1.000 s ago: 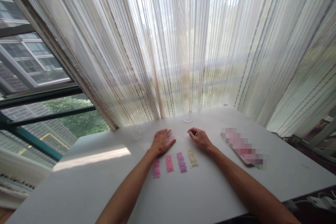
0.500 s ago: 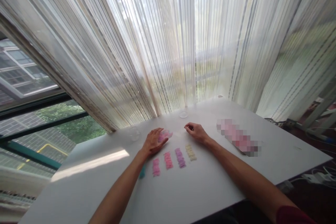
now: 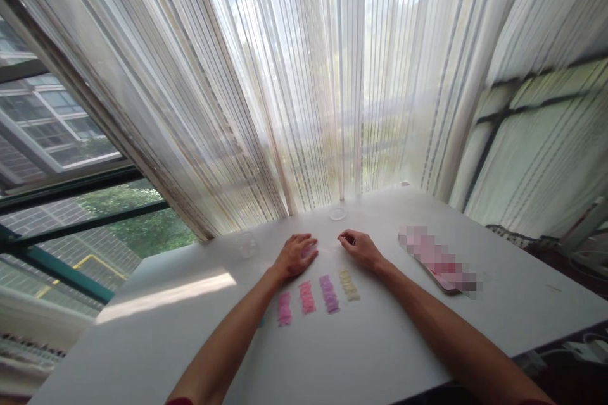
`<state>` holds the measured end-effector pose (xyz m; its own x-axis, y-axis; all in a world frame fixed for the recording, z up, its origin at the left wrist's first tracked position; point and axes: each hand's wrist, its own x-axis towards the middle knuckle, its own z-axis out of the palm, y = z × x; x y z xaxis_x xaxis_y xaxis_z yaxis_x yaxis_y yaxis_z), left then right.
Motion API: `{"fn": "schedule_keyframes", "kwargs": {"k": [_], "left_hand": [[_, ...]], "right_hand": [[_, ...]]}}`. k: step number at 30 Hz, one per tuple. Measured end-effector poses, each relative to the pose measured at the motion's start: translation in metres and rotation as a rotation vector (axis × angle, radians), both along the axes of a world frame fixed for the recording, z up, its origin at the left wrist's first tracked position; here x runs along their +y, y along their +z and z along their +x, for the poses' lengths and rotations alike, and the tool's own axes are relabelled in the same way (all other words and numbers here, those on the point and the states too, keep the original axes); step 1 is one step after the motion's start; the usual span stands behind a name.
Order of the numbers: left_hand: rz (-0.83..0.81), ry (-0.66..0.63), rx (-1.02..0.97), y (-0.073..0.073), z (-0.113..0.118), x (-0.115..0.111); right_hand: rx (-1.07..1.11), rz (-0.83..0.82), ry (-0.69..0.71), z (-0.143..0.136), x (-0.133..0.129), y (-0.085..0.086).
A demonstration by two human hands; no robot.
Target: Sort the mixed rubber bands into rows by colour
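White table, left hand, fingers spread over purplish pieces, right hand, fingers curled, cannot tell if holding anything

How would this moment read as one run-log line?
left hand: spread over pinkish item, contact unclear | right hand: curled, contents unclear | table: row of coloured strips nearer the person; blurred pink object at right
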<state>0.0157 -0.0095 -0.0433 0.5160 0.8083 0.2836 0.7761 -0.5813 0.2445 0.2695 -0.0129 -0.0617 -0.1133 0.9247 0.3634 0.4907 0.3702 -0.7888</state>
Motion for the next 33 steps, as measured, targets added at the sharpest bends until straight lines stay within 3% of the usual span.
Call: {"fn": "schedule_keyframes", "kwargs": {"k": [9, 15, 19, 26, 33], "left_hand": [[0.043, -0.049, -0.018, 0.006, -0.003, -0.006], [0.075, 0.030, 0.040, 0.016, -0.027, -0.008], [0.056, 0.066, 0.098, 0.014, -0.039, -0.007], [0.041, 0.062, 0.163, 0.008, -0.032, 0.004], [0.063, 0.045, 0.204, 0.013, -0.032, 0.016]], "right_hand": [[-0.015, 0.008, 0.006, -0.001, -0.002, 0.000], [-0.017, 0.004, 0.005, -0.001, -0.002, -0.001], [-0.009, 0.000, 0.005, -0.002, -0.002, -0.002], [-0.013, 0.001, 0.013, -0.004, -0.001, -0.001], [-0.014, -0.002, 0.018, -0.006, 0.000, -0.001]]}}
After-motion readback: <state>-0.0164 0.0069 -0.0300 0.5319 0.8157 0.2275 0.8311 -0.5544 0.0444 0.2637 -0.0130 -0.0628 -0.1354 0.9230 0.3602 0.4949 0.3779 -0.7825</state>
